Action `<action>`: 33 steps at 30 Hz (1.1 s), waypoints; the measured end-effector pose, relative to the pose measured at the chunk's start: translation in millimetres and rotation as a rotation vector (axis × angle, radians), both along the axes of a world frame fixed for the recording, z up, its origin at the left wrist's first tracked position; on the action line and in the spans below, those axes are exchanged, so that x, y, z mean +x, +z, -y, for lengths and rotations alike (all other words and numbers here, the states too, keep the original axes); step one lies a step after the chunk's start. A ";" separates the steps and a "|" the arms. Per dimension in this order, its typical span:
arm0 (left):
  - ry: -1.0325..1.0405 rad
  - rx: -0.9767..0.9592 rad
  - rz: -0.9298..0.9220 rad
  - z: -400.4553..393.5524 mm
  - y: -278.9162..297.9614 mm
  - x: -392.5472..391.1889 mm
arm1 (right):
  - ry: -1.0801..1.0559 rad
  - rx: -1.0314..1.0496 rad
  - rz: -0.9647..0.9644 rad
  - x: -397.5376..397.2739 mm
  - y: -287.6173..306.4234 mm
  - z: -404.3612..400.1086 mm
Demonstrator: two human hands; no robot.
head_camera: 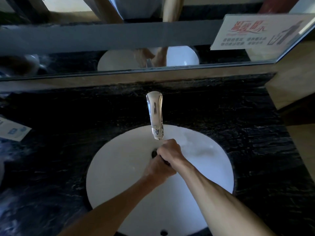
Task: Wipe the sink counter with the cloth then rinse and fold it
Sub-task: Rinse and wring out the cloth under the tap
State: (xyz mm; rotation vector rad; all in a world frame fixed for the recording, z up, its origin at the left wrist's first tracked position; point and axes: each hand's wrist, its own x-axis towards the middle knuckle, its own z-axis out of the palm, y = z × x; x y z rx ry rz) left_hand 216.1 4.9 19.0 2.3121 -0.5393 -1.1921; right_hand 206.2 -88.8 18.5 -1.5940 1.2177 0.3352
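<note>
two bare forearms reach in from the near edge over the white sink. the left hand and right hand meet just under the tap, both curled tight around a small dark wad, seemingly the cloth, almost wholly hidden between them above the drain. no water stream is clear. this looks like the rinse or wring step; the dark worktop seems done. next comes squeezing out, then opening the cloth flat to fold.

Two bare forearms, no sleeves; left hand and right hand without rings, watch or gloves.
</note>
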 end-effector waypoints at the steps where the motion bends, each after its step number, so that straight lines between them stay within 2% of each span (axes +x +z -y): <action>1: -0.016 0.054 0.021 -0.5 3.5 -2.8 | -0.017 0.002 -0.018 -1.2 0.3 -0.5; 3: 0.002 0.147 0.037 -0.6 7.3 -6.2 | -0.031 0.049 -0.005 -3.9 2.1 -1.0; 6: -0.019 0.093 0.013 -0.9 6.4 0.1 | -0.051 0.157 0.222 -16.3 5.5 1.3; 7: 0.023 0.006 -0.111 -4.6 5.5 4.1 | -0.063 0.167 0.298 -20.9 9.2 2.2; 10: 0.322 -0.286 -0.762 -21.1 9.8 8.4 | -0.076 0.331 0.515 -31.7 16.4 2.3; 12: 0.375 -0.333 -0.922 -29.2 17.5 5.9 | -0.096 0.444 0.596 -35.9 20.2 0.6; 15: 0.307 -0.204 -0.823 -27.6 18.4 1.2 | -0.109 0.403 0.554 -33.7 21.9 -1.8; 19: 0.292 -0.013 -0.576 -17.4 14.9 -5.8 | -0.086 0.239 0.340 -18.2 22.4 -7.8; 23: 0.262 -0.096 -0.324 -8.5 8.0 -12.5 | -0.103 0.094 0.117 -5.9 4.3 -10.8; 26: 0.207 -0.111 -0.168 -11.7 -1.6 -16.5 | -0.072 -0.027 0.019 -1.6 -1.6 -17.9; 30: 0.095 0.041 -0.035 -18.4 -12.4 -28.4 | 0.083 -0.165 -0.114 -3.1 2.1 -28.6; 33: 0.010 0.136 0.044 -19.3 -9.1 -32.2 | 0.114 -0.209 -0.117 -3.5 6.2 -30.2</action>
